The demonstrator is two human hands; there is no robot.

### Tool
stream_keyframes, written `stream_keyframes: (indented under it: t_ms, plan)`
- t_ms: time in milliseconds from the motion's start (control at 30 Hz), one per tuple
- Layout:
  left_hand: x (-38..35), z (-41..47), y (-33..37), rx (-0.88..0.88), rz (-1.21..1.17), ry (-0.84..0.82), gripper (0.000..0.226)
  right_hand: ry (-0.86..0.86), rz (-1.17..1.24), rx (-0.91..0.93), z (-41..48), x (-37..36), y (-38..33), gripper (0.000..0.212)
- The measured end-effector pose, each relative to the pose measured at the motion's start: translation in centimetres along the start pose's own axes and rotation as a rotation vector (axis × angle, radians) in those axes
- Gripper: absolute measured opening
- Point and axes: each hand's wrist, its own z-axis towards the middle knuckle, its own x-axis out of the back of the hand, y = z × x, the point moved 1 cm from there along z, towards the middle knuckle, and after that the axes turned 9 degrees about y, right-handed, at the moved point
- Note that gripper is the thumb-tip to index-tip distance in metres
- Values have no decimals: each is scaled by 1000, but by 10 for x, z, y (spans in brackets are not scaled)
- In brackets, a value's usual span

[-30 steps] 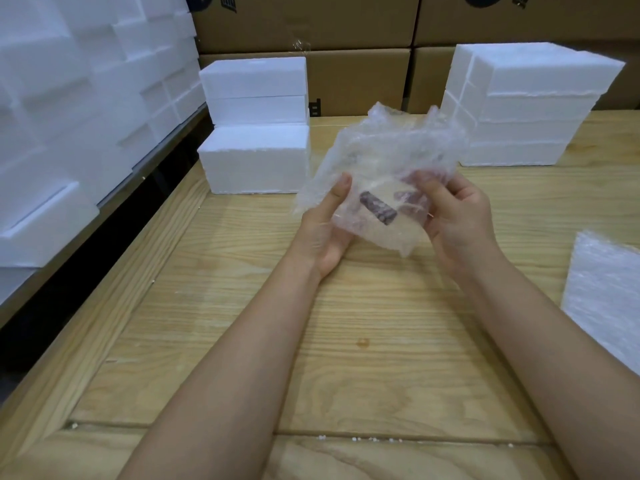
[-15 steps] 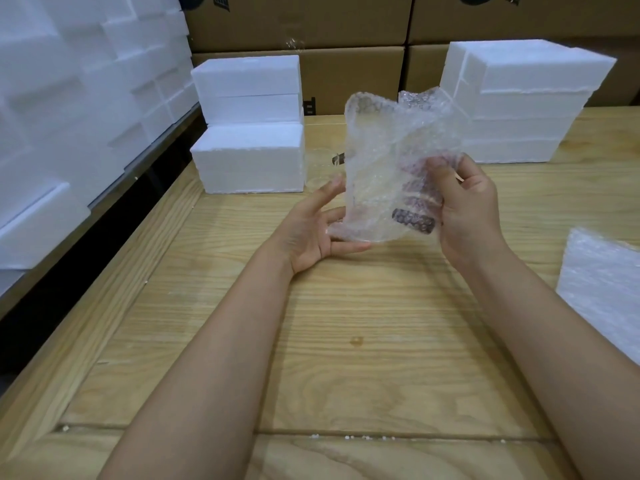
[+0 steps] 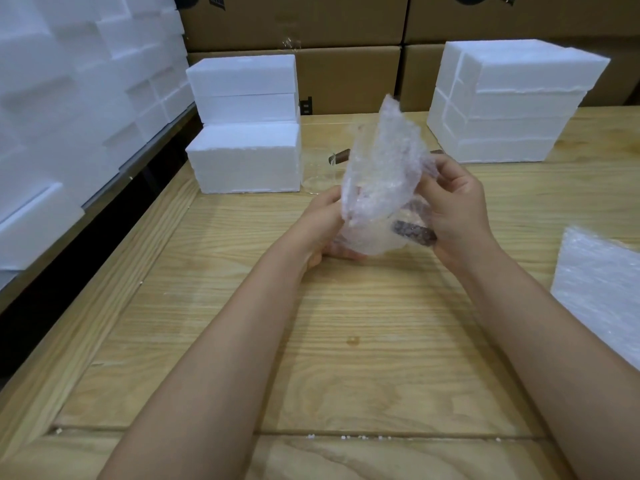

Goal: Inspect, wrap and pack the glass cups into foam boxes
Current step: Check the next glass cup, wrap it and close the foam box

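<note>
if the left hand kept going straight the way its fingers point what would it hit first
The wrap round the cup, which the left hand grips from below. Its fingers point right, so past that bundle it would likely meet the right hand, though depth is unclear.

A cup (image 3: 414,233) with a dark handle, half-swathed in bubble wrap (image 3: 381,168), is above the table (image 3: 346,341); foam boxes (image 3: 246,161) stand in 2 stacks behind.
</note>
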Motion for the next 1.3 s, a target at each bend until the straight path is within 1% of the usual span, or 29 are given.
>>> stream_keyframes:
  t_ms: [67,133,200,233,333,367,400,433,500,533,567,600,633,700,767,833,867,933,967,1033,1100,1133,1200,1233,1267,1300]
  plan:
    - [-4,2,-1,-28,46,43,21,-32,-78,8,-1,-2,2,13]
    - [-8,4,-3,-75,69,104,22,-53,-152,-26,-2,-4,6,16]
    - [-11,5,-5,-164,95,167,21,-57,-267,-60,-3,-6,10,20]
    - [-12,5,-6,-209,93,192,23,-62,-326,-89,-3,-7,12,24]
    - [-14,3,-8,-313,89,211,33,-123,-393,-286,-1,-4,15,60]
    - [-14,2,-9,-341,95,209,35,-158,-383,-343,-1,-4,15,63]
    - [-14,2,-10,-364,99,200,35,-191,-366,-374,-1,-3,15,58]
    - [-14,1,-11,-386,97,180,33,-215,-362,-382,-2,-4,14,47]
    - [-14,-1,-11,-419,56,110,24,-198,-427,-330,-2,-7,12,27]
    - [-13,-2,-11,-421,15,64,18,-166,-496,-283,-1,-7,12,22]
    - [-14,-3,-9,-411,-32,15,12,-132,-562,-241,0,-8,12,22]
    - [-14,-5,-8,-392,-72,-26,13,-108,-596,-211,1,-7,14,25]
    - [-15,-6,-7,-372,-92,-61,17,-89,-613,-200,1,-8,15,27]
    - [-17,-6,-6,-364,-48,-88,32,-62,-600,-200,1,-9,18,27]
    - [-18,-4,-6,-381,44,-70,37,-63,-572,-186,-1,-10,18,22]
    - [-18,-3,-7,-393,107,-27,37,-100,-546,-157,-3,-10,17,29]
    - [-18,-2,-7,-403,123,1,38,-124,-464,-163,-4,-9,16,35]
    - [-18,-1,-7,-412,161,91,44,-177,-217,-224,-3,-8,14,43]
    - [-17,0,-7,-420,190,133,46,-190,-96,-262,-3,-8,12,39]
    - [-18,1,-7,-443,241,187,45,-174,17,-303,-3,-9,8,12]
    - [-20,1,-8,-445,224,207,40,-158,-40,-278,-4,-9,10,29]
    - [-21,1,-8,-437,201,212,36,-164,-60,-231,-4,-9,13,28]
    - [-22,2,-11,-415,154,223,26,-215,-79,-127,-7,-9,15,18]
    - [-23,2,-11,-411,137,228,22,-237,-110,-85,-8,-8,17,17]
    - [-22,1,-11,-418,129,235,20,-246,-173,-48,-8,-7,18,19]
    - [-21,1,-12,-434,123,239,22,-240,-248,-24,-8,-7,19,25]
